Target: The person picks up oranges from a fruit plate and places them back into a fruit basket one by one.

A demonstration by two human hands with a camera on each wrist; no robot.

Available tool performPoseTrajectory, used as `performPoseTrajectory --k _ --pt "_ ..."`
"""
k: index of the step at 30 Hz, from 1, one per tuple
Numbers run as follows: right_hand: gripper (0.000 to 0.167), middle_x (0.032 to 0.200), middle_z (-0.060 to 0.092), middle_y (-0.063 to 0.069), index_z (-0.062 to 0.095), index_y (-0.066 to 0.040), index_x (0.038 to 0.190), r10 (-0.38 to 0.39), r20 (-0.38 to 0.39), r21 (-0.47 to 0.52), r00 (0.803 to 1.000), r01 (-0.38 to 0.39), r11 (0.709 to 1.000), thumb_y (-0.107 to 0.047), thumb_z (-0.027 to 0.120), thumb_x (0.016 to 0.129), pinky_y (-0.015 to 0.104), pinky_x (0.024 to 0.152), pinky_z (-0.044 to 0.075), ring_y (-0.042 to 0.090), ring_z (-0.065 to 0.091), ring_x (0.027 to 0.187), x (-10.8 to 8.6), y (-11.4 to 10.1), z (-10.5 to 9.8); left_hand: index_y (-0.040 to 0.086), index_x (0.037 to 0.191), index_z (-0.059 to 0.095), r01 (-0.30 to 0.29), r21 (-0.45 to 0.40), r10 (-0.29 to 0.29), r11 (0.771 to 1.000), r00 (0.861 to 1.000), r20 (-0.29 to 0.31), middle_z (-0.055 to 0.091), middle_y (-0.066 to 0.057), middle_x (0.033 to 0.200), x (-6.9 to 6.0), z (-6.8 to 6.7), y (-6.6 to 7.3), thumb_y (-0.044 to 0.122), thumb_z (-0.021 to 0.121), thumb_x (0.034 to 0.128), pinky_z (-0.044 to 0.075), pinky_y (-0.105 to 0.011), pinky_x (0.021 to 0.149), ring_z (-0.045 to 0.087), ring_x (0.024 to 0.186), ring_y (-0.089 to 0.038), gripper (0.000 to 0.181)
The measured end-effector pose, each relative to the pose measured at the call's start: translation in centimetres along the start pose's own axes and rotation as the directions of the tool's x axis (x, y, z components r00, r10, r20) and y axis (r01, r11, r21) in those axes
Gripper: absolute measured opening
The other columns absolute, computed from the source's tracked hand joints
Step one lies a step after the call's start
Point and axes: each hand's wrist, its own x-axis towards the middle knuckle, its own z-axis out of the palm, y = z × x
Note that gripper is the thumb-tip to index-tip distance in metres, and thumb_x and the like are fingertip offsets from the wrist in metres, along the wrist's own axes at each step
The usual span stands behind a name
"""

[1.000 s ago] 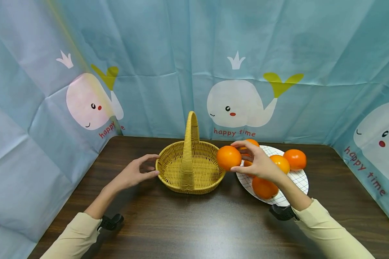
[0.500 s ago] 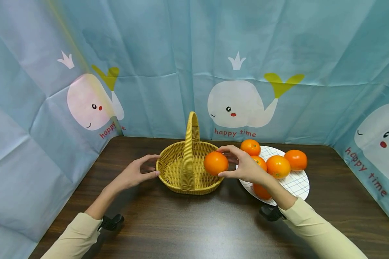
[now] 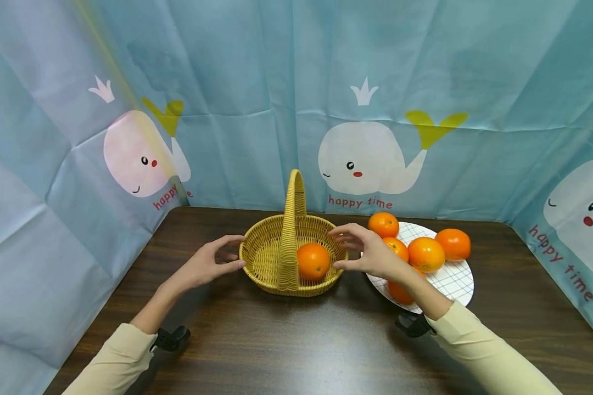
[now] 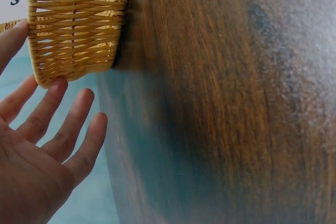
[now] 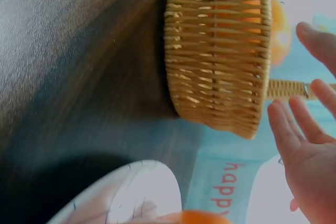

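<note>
A yellow wicker basket with an upright handle stands on the table, and an orange fruit lies in its right half. The left hand is at the basket's left rim; in the left wrist view that hand has its fingertips against the wicker, fingers spread. At the right rim the right hand has its fingers parted with nothing between them. The right wrist view shows that hand beside the basket, apart from the fruit.
Right of the basket, a white plate with a grid pattern carries several orange fruits, partly behind the right forearm. A blue curtain with whale prints hangs behind the dark wooden table.
The right hand has moved left from over the plate to the basket and let go of the fruit, which has come down into the basket. The left hand has stayed at the rim.
</note>
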Motion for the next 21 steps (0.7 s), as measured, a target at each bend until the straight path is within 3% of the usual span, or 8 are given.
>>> performPoseTrajectory --k 5,10,15,21 --pt "0.045 0.118 0.065 0.010 0.064 -0.005 0.123 0.025 -0.029 0.029 0.999 -0.024 0.999 0.000 0.084 0.083 0.051 0.093 0.053 0.043 0.064 0.109 -0.5 -0.4 -1.2 0.004 0.146 0.050 -0.003 -0.001 0.003 1.000 1.000 0.003 0.050 -0.023 0.144 0.0 0.0 0.0 0.020 0.074 0.0962 0.059 -0.033 0.078 0.064 0.112 -0.040 0.058" --pt "0.034 0.110 0.067 0.015 0.066 -0.004 0.118 0.054 -0.052 0.016 0.997 -0.053 0.998 -0.001 0.080 0.087 0.041 0.089 0.056 0.037 0.067 0.101 -1.3 -0.7 -2.7 0.004 0.146 0.050 -0.012 0.003 0.012 1.000 1.000 0.004 0.050 -0.022 0.145 0.1 -0.1 0.0 0.020 0.074 0.0961 0.059 -0.034 0.078 0.065 0.111 -0.039 0.058" --pt "0.031 0.108 0.067 0.014 0.067 -0.001 0.116 0.049 -0.084 -0.018 0.995 -0.051 0.999 0.002 0.079 0.087 0.034 0.088 0.056 0.036 0.068 0.100 -2.1 -0.6 -4.0 0.004 0.146 0.051 -0.012 0.008 0.012 1.000 1.000 0.001 0.051 -0.022 0.144 0.1 -0.1 0.0 0.019 0.074 0.0960 0.059 -0.034 0.078 0.065 0.110 -0.039 0.057" --pt "0.030 0.110 0.067 0.019 0.068 -0.001 0.115 0.057 -0.099 -0.059 0.993 -0.063 0.996 0.003 0.078 0.088 0.034 0.088 0.056 0.039 0.067 0.102 -3.4 -0.7 -5.6 0.006 0.146 0.052 -0.005 0.017 0.005 1.000 1.000 -0.002 0.051 -0.020 0.145 0.0 0.0 -0.2 0.021 0.074 0.0959 0.059 -0.036 0.080 0.066 0.110 -0.036 0.057"
